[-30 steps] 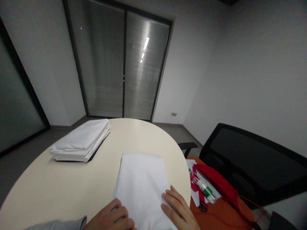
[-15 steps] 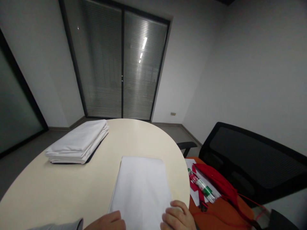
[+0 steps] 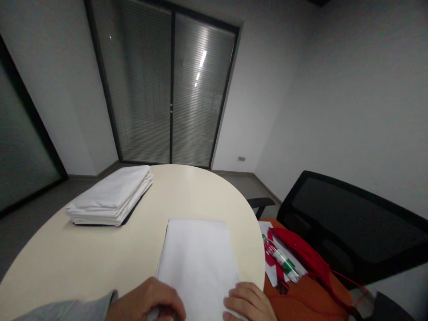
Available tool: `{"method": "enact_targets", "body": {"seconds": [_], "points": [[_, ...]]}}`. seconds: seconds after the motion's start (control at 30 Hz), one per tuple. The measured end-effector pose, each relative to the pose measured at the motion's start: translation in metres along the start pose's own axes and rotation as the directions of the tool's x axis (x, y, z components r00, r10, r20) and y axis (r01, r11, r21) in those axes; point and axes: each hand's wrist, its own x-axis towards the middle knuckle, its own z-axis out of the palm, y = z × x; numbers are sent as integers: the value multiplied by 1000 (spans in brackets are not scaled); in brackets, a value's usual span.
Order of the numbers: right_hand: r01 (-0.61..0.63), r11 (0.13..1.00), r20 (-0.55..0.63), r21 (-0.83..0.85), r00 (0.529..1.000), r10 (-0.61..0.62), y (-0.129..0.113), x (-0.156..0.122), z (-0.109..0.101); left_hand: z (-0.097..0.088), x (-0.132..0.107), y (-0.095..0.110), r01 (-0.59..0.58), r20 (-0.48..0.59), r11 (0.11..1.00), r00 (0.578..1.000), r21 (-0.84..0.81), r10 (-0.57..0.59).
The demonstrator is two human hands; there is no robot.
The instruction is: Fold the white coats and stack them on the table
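Observation:
A folded white cloth lies in front of me on the round cream table. My left hand curls over the cloth's near left corner, fingers bent and gripping its edge. On the near right corner rests my right hand, its fingers curled and pressing on the fabric. A stack of folded white cloths sits on a dark flat thing at the table's far left.
To the right stands a black mesh office chair with an orange seat holding a red cloth item, papers and a green-and-white tube. Beyond the table are blinds behind glass doors and grey walls.
My left hand has come up over the cloth's near left corner and curled on it. My right hand drew back toward me and curled its fingers.

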Motion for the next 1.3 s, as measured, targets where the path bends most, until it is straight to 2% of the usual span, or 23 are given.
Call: {"method": "enact_targets", "body": {"seconds": [0.07,0.13,0.17,0.2,0.23,0.3,0.37,0.4,0.47,0.57,0.67,0.77,0.93,1.0,1.1,1.2,1.27,1.3], "points": [[-43,974,39,221,999,36,-2,14,-19,-16,16,-1,153,4,988,988,35,-154],[-149,919,42,365,989,144,-1,33,-38,-27,38,-6,203,9,965,978,164,-207],[-230,898,30,376,971,237,1,44,-45,-28,49,-12,213,-7,947,976,242,-218],[-334,878,3,344,935,355,5,55,-49,-27,59,-18,223,-15,922,973,318,-230],[-455,844,-22,283,877,480,10,67,-51,-23,67,-25,234,-15,895,969,380,-247],[-681,717,-46,149,720,693,26,87,-46,-9,77,-38,247,18,854,958,457,-287],[-818,561,-4,127,565,825,47,101,-33,5,76,-48,235,75,839,948,491,-309],[-852,495,45,172,508,860,58,105,-25,11,73,-51,225,101,837,944,499,-314],[-875,386,142,290,439,887,79,109,-11,17,67,-53,217,130,834,937,508,-323],[-868,283,208,409,391,897,98,109,2,16,62,-51,213,149,832,932,512,-330],[-837,217,232,503,372,899,101,111,6,14,62,-51,196,146,835,939,515,-310],[-799,185,241,572,379,893,98,113,10,17,63,-53,180,134,834,948,522,-288],[-681,190,181,707,434,883,94,111,27,16,61,-57,199,113,834,948,515,-297],[-647,225,125,728,449,884,94,109,33,13,61,-57,193,118,837,949,511,-292],[-724,387,23,571,485,874,96,108,38,8,60,-57,187,147,842,943,507,-298],[-807,550,-14,215,561,828,97,109,37,5,61,-56,174,203,856,930,487,-305],[-809,587,17,21,587,809,96,111,33,4,61,-55,162,223,865,929,474,-296],[-808,587,28,-45,586,810,96,113,30,4,62,-55,158,222,868,931,470,-290]]}}
